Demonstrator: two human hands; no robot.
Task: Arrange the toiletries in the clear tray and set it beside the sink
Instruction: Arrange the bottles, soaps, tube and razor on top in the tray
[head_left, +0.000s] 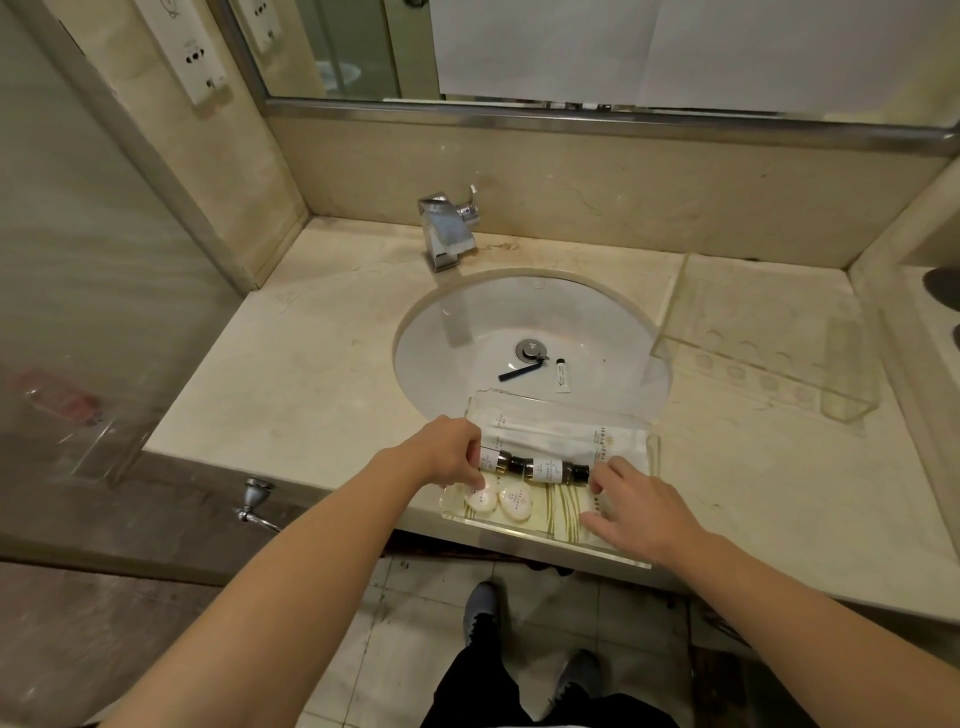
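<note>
A clear tray (519, 531) sits at the counter's front edge, just before the sink (467, 322). It holds long white packets (545, 428), two small bottles lying end to end, two oval soaps (516, 501) and green-striped packets (561, 512). My left hand (447, 452) pinches the left bottle (497, 460) at its outer end. My right hand (639, 514) has loose fingers touching the dark cap of the right bottle (553, 470). In the sink basin lie a small white tube (562, 375) and a thin black stick-like item (519, 371).
A chrome faucet (447, 228) stands behind the sink. A larger clear acrylic holder (769, 332) rests on the counter to the right. A glass partition is on the left, and a metal hook (254, 501) sticks out below the counter edge.
</note>
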